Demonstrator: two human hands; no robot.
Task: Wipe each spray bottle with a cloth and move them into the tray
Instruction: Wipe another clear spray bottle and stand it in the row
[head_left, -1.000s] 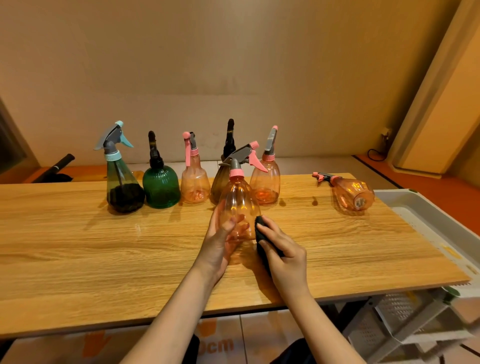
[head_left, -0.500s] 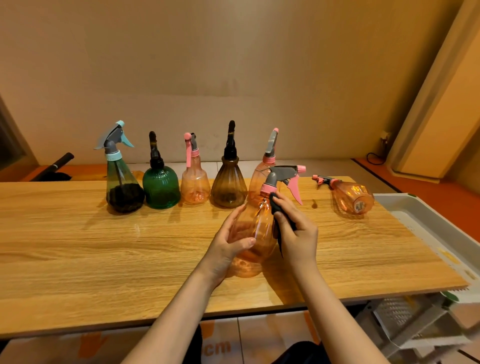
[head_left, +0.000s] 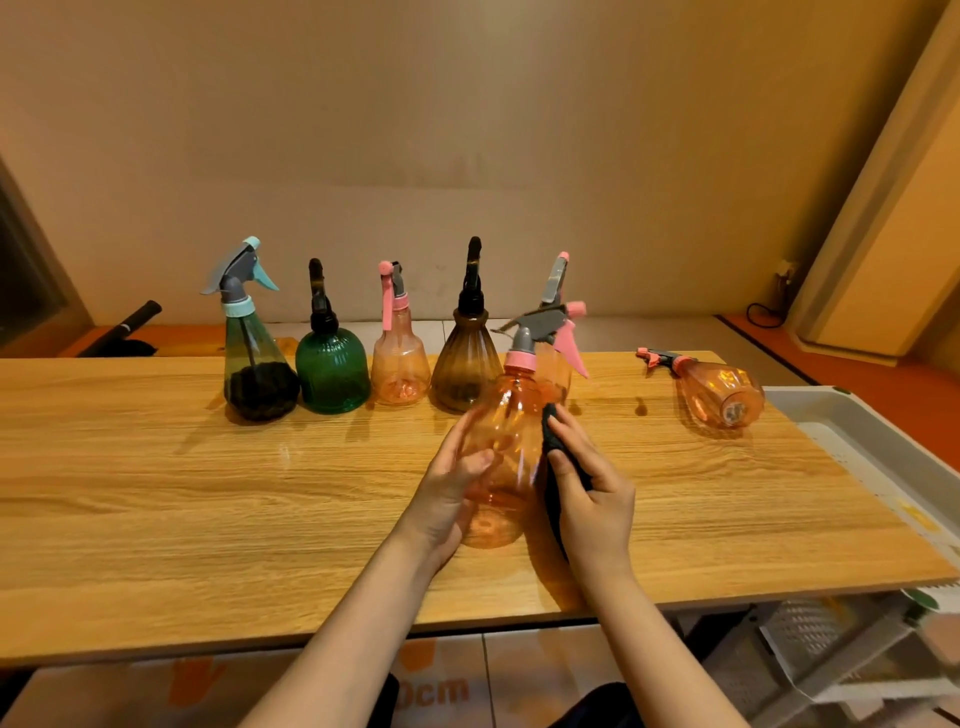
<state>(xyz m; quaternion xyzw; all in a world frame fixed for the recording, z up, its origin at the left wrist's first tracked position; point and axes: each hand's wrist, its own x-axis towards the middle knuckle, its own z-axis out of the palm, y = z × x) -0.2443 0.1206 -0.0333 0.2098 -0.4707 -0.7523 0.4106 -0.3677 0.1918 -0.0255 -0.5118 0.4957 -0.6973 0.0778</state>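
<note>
Table (head_left: 208, 493) carrying row of bottles at back. Tray (head_left: 852, 415) sitting off right edge, nothing visible in it yet. Orange bottle (head_left: 506, 441) being held tilted above table centre. Left hand (head_left: 449, 499) curling around bottle's side, gripping it. Right hand (head_left: 592, 499) pinching dark cloth (head_left: 553, 436), pressing it on bottle's right flank. Judgement: wiping going best with left hand turning bottle slowly while cloth is sweeping neck to base, covering trigger too.
</note>
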